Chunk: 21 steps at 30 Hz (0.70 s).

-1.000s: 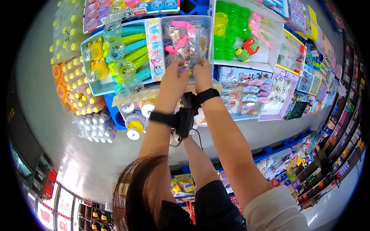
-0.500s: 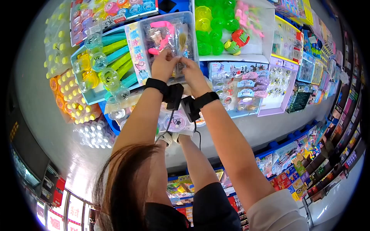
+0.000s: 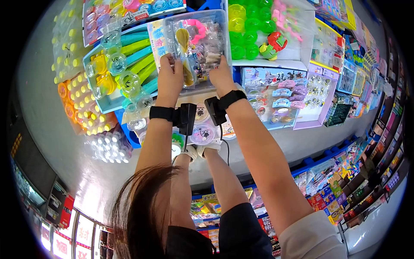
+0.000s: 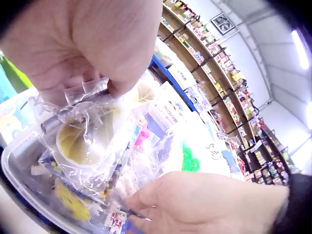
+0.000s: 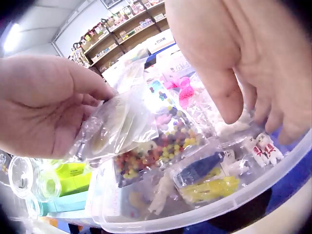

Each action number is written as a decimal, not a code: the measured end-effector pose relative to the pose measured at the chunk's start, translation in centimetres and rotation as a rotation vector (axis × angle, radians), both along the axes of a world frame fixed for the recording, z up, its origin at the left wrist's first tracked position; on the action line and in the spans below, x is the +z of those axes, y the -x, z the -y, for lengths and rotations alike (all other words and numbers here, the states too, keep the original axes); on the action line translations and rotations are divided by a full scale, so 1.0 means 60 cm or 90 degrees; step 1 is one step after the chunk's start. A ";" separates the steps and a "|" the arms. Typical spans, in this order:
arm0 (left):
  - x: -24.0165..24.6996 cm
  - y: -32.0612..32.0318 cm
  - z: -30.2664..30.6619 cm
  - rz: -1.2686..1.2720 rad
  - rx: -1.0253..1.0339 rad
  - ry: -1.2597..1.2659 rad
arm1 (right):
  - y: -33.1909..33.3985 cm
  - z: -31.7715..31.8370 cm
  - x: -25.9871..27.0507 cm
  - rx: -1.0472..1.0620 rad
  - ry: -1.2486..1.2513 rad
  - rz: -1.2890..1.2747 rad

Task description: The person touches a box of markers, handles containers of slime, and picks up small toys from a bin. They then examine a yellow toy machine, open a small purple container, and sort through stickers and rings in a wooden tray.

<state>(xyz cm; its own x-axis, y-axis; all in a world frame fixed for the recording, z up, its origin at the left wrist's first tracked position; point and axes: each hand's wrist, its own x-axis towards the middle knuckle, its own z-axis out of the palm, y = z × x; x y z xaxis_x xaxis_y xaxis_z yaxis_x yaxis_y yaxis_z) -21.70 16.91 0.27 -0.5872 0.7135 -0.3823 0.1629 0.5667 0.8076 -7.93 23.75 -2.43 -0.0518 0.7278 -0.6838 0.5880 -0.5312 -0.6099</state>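
Observation:
A clear plastic bin (image 3: 228, 43) holds many small bagged items. Along its left side the left hand (image 3: 170, 80) pinches a clear bag (image 3: 183, 41) with a yellowish oval item inside; in the left wrist view the left hand (image 4: 92, 44) has its fingers curled on the bag's edge. The right hand (image 3: 222, 77) reaches into the bin's right side, its fingers over bagged pieces; in the right wrist view this hand (image 5: 243, 63) has fingers extended downward, with no clear grip visible. Between the hands lie a pink item (image 3: 199, 31) and a bag of coloured beads (image 5: 170, 146).
Left of the bin, a blue box (image 3: 113, 103) holds green and teal items beside clear round containers (image 3: 130, 82). At the right are a white box (image 3: 297, 56) with green balls and a box of hair clips (image 3: 282, 93). Yellow-capped bottles (image 3: 92, 121) stand farther left.
The hands, close together over the bin before, have moved apart. The left hand has drawn the bag with the yellowish item to the left; the right hand is at the right side.

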 end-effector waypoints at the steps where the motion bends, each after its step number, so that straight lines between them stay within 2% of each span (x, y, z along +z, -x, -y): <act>1: -0.001 0.002 0.003 -0.006 -0.003 -0.004 | 0.002 0.001 -0.008 0.020 -0.037 0.005; 4: 0.005 0.001 0.010 -0.020 -0.013 -0.009 | -0.012 0.008 -0.025 0.029 -0.045 -0.079; 7: 0.009 -0.002 0.013 -0.024 -0.018 -0.003 | -0.033 0.029 -0.015 0.166 -0.131 -0.026; 8: 0.005 -0.004 0.015 -0.023 -0.020 0.000 | -0.047 0.039 0.006 0.110 -0.082 -0.069; 10: -0.001 -0.011 0.015 -0.009 -0.017 -0.012 | -0.060 0.056 0.114 -0.004 0.015 -0.156; 13: -0.003 -0.035 0.001 0.063 -0.020 -0.048 | -0.100 0.098 0.128 0.047 -0.129 -0.201; 16: -0.027 -0.062 -0.028 0.060 -0.013 -0.005 | -0.121 0.118 0.196 0.054 -0.029 -0.175; 20: -0.073 -0.086 -0.054 0.001 -0.017 -0.052 | -0.155 0.150 0.220 0.041 -0.015 -0.186; 21: -0.061 -0.074 -0.061 0.025 -0.098 -0.006 | -0.162 0.154 0.227 0.026 -0.020 -0.195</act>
